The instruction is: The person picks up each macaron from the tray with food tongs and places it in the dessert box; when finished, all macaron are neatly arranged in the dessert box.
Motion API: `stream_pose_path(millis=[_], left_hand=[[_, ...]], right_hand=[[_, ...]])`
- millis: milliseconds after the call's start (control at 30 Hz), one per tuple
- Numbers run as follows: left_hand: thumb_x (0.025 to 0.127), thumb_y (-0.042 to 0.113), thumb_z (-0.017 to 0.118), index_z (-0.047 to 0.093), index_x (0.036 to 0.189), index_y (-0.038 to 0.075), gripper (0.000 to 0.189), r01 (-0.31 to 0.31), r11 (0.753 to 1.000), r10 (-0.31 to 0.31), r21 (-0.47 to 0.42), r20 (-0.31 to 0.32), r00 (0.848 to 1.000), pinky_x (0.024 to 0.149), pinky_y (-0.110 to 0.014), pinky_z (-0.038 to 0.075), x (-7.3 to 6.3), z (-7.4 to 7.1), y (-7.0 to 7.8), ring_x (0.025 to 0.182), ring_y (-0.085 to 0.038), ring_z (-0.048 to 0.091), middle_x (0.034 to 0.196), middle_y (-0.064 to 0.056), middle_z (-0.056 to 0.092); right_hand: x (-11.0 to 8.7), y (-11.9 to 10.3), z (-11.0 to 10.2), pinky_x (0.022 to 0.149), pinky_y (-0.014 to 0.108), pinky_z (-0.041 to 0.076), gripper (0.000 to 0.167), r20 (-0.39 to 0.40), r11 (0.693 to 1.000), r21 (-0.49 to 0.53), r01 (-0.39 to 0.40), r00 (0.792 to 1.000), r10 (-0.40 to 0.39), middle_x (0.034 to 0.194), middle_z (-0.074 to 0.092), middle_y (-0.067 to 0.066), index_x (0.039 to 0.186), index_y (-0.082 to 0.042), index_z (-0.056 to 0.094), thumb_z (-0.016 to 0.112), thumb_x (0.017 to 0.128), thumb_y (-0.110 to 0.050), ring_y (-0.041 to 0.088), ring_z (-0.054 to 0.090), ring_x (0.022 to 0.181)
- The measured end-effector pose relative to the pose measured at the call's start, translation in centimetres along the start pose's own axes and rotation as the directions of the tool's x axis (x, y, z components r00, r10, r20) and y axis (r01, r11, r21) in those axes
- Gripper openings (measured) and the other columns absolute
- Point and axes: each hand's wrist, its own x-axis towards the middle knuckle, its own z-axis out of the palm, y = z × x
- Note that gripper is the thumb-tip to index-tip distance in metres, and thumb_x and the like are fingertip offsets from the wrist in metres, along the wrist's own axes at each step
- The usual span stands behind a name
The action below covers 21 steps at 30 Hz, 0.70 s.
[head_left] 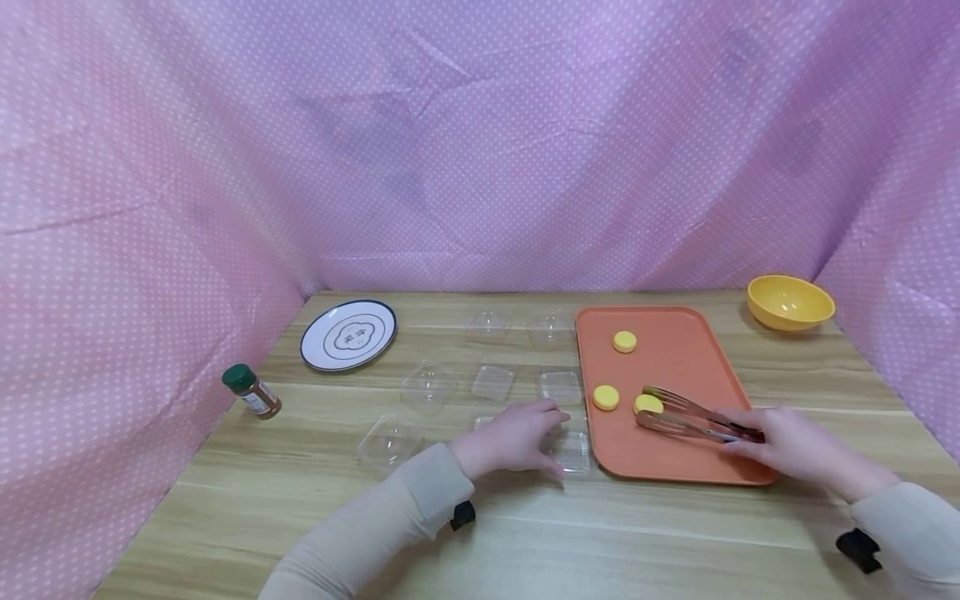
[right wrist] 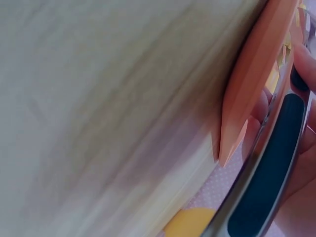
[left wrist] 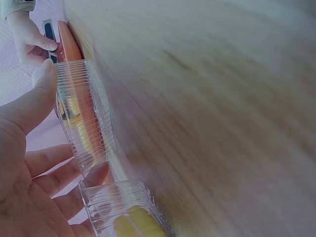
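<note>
My left hand [head_left: 517,437] spans a clear plastic box [left wrist: 84,113] beside the tray, thumb at one end and a fingertip at the other. Another clear box [left wrist: 101,210] stands past its fingers, with something yellow inside. My right hand [head_left: 787,442] grips metal tongs [head_left: 693,408] with dark handle inlays [right wrist: 269,163]. The tong tips lie apart on either side of a yellow macaron [head_left: 648,404] on the orange tray [head_left: 690,462]. Two more yellow macarons, one near the left rim [head_left: 606,397] and one farther back [head_left: 625,342], also sit on the tray.
Two small clear trays [head_left: 492,382] [head_left: 561,386] stand behind the left hand. Several clear domed pieces [head_left: 429,387] lie left of and behind them. A white plate [head_left: 330,337] and green-capped jar [head_left: 251,392] are at left; a yellow bowl [head_left: 790,304] is at back right.
</note>
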Motion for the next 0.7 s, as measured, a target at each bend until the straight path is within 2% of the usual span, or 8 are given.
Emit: stream_pose_path(millis=[200, 433, 700], left_hand=[[0.074, 0.048, 0.075, 0.051, 0.134, 0.008, 0.076, 0.007, 1.0, -0.007, -0.003, 0.005, 1.0, 0.096, -0.024, 0.046, 0.02, 0.0, -0.02, 0.101, -0.007, 0.055, 0.118, 0.001, 0.058], [0.074, 0.049, 0.076, 0.052, 0.133, 0.008, 0.076, 0.003, 1.0, -0.003, 0.0, 0.002, 1.0, 0.09, -0.02, 0.048, 0.07, 0.07, -0.06, 0.094, -0.006, 0.054, 0.114, 0.002, 0.058], [0.073, 0.047, 0.077, 0.052, 0.133, 0.007, 0.076, 0.006, 0.999, -0.006, -0.034, 0.001, 1.0, 0.086, -0.02, 0.049, 0.11, 0.11, -0.08, 0.088, -0.006, 0.052, 0.108, 0.002, 0.058]], right_hand=[[0.03, -0.24, -0.04, 0.057, 0.022, 0.037, 0.047, -0.003, 1.0, 0.005, -0.029, 1.0, 0.029, 0.084, 0.067, -0.002, 0.116, -0.003, 0.067, 0.073, 0.08, -0.033, 0.004, 0.043, 0.066], [-0.11, -0.43, 0.15, 0.057, 0.024, 0.04, 0.045, -0.018, 0.999, 0.0, -0.035, 0.999, 0.035, 0.09, 0.071, 0.006, 0.116, -0.004, 0.067, 0.073, 0.081, -0.032, 0.005, 0.046, 0.068], [-0.11, -0.46, 0.1, 0.056, 0.022, 0.037, 0.042, -0.046, 1.0, -0.01, -0.011, 0.999, 0.01, 0.084, 0.068, 0.001, 0.114, -0.002, 0.068, 0.074, 0.08, -0.026, 0.004, 0.043, 0.064]])
